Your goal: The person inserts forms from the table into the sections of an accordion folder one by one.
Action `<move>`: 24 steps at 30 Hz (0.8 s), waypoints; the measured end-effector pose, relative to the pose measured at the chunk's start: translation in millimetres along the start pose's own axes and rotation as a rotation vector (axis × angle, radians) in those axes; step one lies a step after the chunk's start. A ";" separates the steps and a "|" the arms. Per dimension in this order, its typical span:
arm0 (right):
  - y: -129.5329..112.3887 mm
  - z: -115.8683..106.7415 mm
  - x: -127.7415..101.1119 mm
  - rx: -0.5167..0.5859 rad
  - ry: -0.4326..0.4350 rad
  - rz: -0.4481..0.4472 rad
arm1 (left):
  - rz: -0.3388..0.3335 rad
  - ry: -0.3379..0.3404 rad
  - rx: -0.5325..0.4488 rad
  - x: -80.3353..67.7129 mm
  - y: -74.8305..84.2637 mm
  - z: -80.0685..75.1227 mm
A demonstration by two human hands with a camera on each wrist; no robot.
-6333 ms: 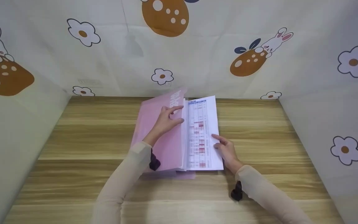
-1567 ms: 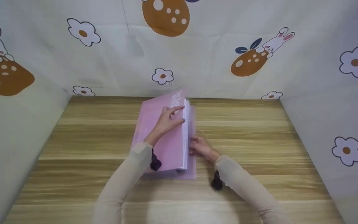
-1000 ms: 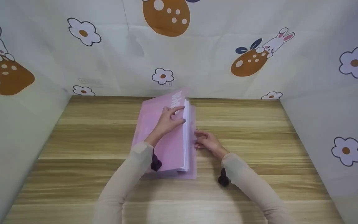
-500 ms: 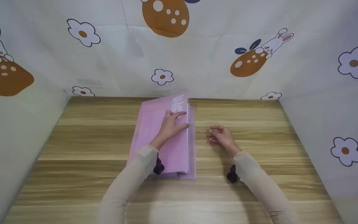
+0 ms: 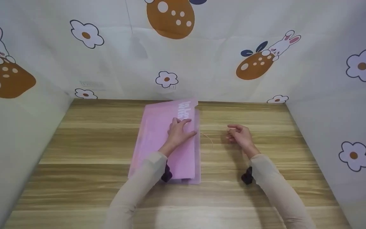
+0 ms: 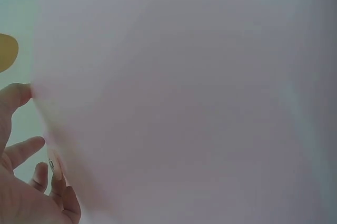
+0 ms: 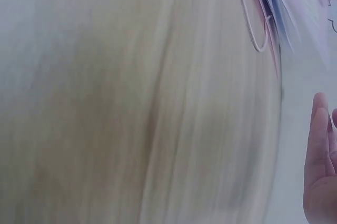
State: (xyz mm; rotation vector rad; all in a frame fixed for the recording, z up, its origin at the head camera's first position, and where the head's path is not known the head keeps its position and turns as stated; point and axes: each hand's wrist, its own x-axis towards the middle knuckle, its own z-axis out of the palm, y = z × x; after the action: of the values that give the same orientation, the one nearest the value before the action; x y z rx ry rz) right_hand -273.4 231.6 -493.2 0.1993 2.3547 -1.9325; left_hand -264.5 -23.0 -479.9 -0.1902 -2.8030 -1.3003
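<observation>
pink folder [image 5: 167, 140] lies flat mid-table [image 5: 265, 190], white lettering on its far right corner, not legible; left hand [image 5: 179, 132] presses it with fingers spread; right hand [image 5: 240, 136] hovers beside it, fingers loosely curled, holding nothing; elastic loop [image 5: 209, 140] lies between

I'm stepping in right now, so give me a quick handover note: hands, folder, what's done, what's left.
Left hand: flat on the pink folder, pressing the cover down, no grip.
Right hand: off the folder, above the table, fingers loosely curled, holding nothing.
Elastic loop: loose at the folder's right edge.
Done: papers inside, cover down.
Left: probably stretch the loop over the folder.
</observation>
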 end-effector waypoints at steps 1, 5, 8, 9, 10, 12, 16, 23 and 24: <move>-1.0 -2.7 -0.4 -0.005 0.002 -0.007 | -0.004 -0.002 -0.001 -0.5 -0.6 0.9; -4.9 -13.6 -2.2 -0.027 0.004 -0.037 | -0.021 -0.013 -0.009 -2.6 -2.7 3.6; -7.9 -22.0 -3.8 -0.046 0.008 -0.045 | -0.023 -0.017 -0.024 -4.2 -4.9 5.3; -8.6 -24.8 -4.2 -0.051 0.009 -0.043 | -0.020 -0.016 -0.029 -4.8 -5.8 6.0; -9.2 -27.5 -4.5 -0.055 0.011 -0.041 | -0.014 -0.013 -0.033 -5.4 -6.8 6.9; -9.8 -32.7 -5.2 -0.068 0.015 -0.041 | -0.001 -0.011 -0.033 -6.7 -9.2 9.1; -11.5 -42.7 -6.7 -0.082 0.028 -0.061 | 0.001 -0.021 -0.009 -10.0 -13.7 14.2; -20.2 -58.8 -11.3 -0.142 0.053 -0.119 | -0.002 -0.054 0.031 -14.0 -19.3 18.1; -23.9 -60.4 -13.9 -0.152 0.050 -0.126 | 0.000 -0.058 0.038 -14.5 -19.9 18.1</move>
State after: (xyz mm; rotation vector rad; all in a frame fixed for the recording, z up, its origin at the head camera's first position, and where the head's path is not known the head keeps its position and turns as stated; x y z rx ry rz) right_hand -262.5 285.6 -456.1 0.0908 2.5913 -1.8081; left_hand -252.6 -23.3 -508.1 -0.2308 -2.8736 -1.2599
